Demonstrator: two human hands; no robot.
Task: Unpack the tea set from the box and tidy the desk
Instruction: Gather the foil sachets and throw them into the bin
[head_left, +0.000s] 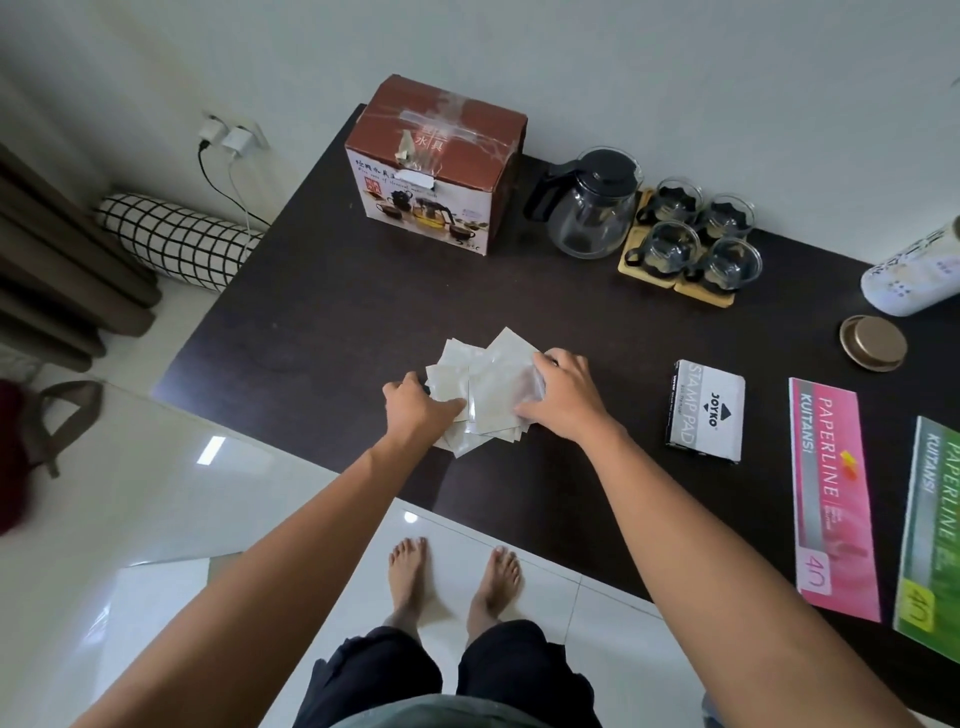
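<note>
Closest in, both hands are working the loose pile of pale plastic wrappers (485, 395) lying on the dark bench (322, 312), near its front edge. The left hand (418, 408) is coming in from the left side with its fingers curled into the edge of the pile, gripping it; the right hand (563, 397) is lying over the right side, its fingers bent down onto the sheets and pinching them inward. Judging by that squeeze from both sides, the wrappers are being gathered into one bundle for clearing away. Just off to the right, a stamp pad box (706, 410) is sitting flat, and beyond it two receipt books, a pink one (831, 493) and a green one (935, 530), are lying side by side. Farther back, the tea set is already out: the glass teapot (592, 208) is standing upright beside four glass cups (698, 239) resting on wooden coasters. Farthest back, the box (436, 166) is standing closed against the wall, apparently emptied.
</note>
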